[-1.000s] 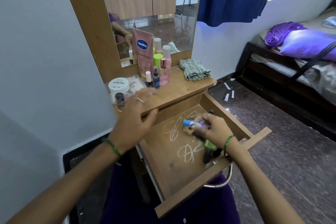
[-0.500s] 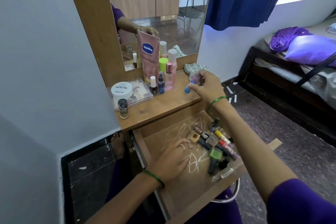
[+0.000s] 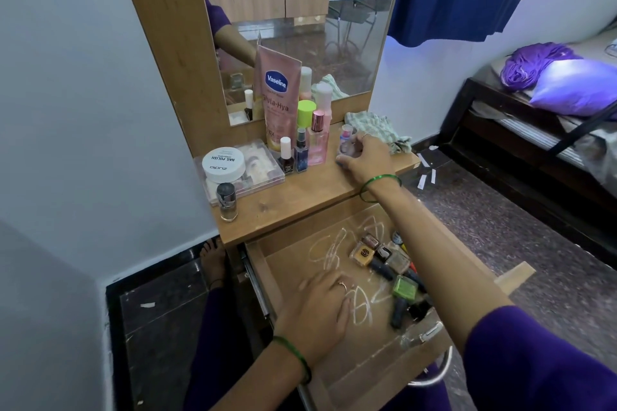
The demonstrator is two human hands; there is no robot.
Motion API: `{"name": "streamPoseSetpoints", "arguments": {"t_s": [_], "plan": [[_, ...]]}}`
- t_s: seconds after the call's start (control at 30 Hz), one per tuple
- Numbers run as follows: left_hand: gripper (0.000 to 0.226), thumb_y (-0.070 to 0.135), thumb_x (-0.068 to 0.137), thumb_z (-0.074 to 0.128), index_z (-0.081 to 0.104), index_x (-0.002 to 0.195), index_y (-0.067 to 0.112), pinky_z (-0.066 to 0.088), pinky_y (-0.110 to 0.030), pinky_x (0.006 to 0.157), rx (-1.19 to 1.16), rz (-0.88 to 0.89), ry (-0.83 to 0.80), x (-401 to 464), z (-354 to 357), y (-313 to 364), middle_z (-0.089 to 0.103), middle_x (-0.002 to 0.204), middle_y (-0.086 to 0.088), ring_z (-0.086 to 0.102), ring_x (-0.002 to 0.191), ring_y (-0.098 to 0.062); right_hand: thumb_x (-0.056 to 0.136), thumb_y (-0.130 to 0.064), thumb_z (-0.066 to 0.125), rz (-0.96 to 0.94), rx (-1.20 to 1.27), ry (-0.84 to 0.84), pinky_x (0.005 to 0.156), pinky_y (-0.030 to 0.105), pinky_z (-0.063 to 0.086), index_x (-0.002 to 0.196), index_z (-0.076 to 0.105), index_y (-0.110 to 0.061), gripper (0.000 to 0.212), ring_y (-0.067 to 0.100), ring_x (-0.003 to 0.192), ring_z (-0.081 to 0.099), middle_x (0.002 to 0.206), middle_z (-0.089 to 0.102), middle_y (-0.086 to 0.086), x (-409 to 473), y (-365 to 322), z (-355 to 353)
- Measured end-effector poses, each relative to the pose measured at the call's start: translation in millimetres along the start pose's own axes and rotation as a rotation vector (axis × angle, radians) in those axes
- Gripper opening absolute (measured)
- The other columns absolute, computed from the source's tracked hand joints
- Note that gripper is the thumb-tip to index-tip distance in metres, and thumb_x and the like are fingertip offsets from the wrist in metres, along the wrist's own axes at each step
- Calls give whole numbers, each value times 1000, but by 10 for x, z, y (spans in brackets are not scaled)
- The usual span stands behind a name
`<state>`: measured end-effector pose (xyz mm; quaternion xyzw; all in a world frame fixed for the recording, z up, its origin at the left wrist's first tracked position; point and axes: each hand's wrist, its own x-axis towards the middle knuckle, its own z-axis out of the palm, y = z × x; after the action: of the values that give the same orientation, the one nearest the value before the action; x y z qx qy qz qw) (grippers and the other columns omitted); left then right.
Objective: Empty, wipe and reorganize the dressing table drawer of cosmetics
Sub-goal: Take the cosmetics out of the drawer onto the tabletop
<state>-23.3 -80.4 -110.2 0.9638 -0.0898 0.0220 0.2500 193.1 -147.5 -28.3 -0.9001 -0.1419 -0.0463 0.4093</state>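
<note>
The wooden drawer [image 3: 263,274] is pulled open, its floor marked with white scribbles. Several nail polish bottles and small cosmetics [image 3: 389,262] lie clustered at its right side. My left hand [image 3: 320,307] rests flat on the drawer floor, fingers straight. My right hand [image 3: 365,157] reaches over the dressing table top [image 3: 287,207] and holds a small pink-capped bottle [image 3: 345,142] upright beside the pink perfume bottle [image 3: 317,143]. A Vaseline tube [image 3: 277,97], a lime-capped bottle and small vials stand against the mirror. A crumpled checked cloth [image 3: 377,128] lies at the top's right end.
A white nail polish remover jar [image 3: 223,164] sits on a clear plastic box [image 3: 263,170], with a glass bottle [image 3: 227,202] in front. A bed with a purple pillow [image 3: 574,87] stands at right. Paper scraps lie on the dark floor. A foot shows below the table.
My right hand carried the small bottle from the drawer up to the table top and set it down by the perfume bottle. My left hand moved from the table edge into the drawer.
</note>
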Motion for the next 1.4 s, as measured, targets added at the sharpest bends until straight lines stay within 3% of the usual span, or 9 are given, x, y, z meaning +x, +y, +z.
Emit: {"name": "streamPoseSetpoints", "arguments": {"t_s": [0.1,0.2,0.53,0.63,0.77,0.9,1.07,1.2,1.4], "plan": [[56,35,87,13,59,115,21,36,-25,97,18,8,3,-11,8,3,51,126,10,45,117,-6,75,-6,73,2,26,-10,78,17,44,104,63,-3,31,20,81,58,91,64,7,25,-36,50],[50,31,88,18,61,111,21,39,-26,92,23,13,9,-21,2,28,55,117,8,49,111,-8,75,-1,71,-7,79,-24,63,10,42,97,64,-2,23,11,69,51,74,56,-6,41,-57,94],[29,24,98,32,56,113,23,33,-20,94,49,-52,5,-9,-24,38,55,113,8,48,107,-7,75,-4,73,-37,92,-88,63,15,41,70,46,-27,36,14,71,49,74,52,-1,88,-42,120],[28,24,98,32,56,111,23,35,-21,91,54,-64,12,-6,-34,46,56,112,8,48,104,-7,75,-3,73,-22,164,-121,76,25,47,88,55,-20,28,13,73,51,76,54,-2,19,38,11],[27,24,97,34,57,112,23,36,-21,91,59,-82,11,3,-26,49,56,114,9,49,107,-7,80,-5,70,-41,155,-119,75,20,48,99,59,-15,24,11,72,56,82,62,5,-298,232,-264],[26,23,96,36,58,110,23,36,-19,89,53,-75,17,-6,-21,56,57,116,10,50,105,-7,83,-7,66,-30,-8,-234,68,2,43,90,61,-15,12,6,69,56,75,61,-5,-722,471,-597],[26,24,96,37,58,112,24,38,-20,91,76,-76,4,3,8,49,57,117,11,50,107,-6,81,-4,67,25,-326,-408,84,31,52,90,65,-7,10,21,88,65,92,69,8,-1018,788,-839],[28,25,95,39,59,114,24,40,-20,85,101,-97,-4,19,28,40,58,117,11,53,105,-6,82,-1,62,104,-552,-537,81,27,50,83,65,-8,7,21,86,64,91,69,9,-1108,900,-903],[27,26,94,40,58,114,25,46,-24,85,138,-126,-41,21,43,36,59,114,11,54,103,-7,82,-15,66,228,-848,-680,83,32,49,117,54,-7,37,31,106,60,116,59,15,-1294,928,-758]]}}
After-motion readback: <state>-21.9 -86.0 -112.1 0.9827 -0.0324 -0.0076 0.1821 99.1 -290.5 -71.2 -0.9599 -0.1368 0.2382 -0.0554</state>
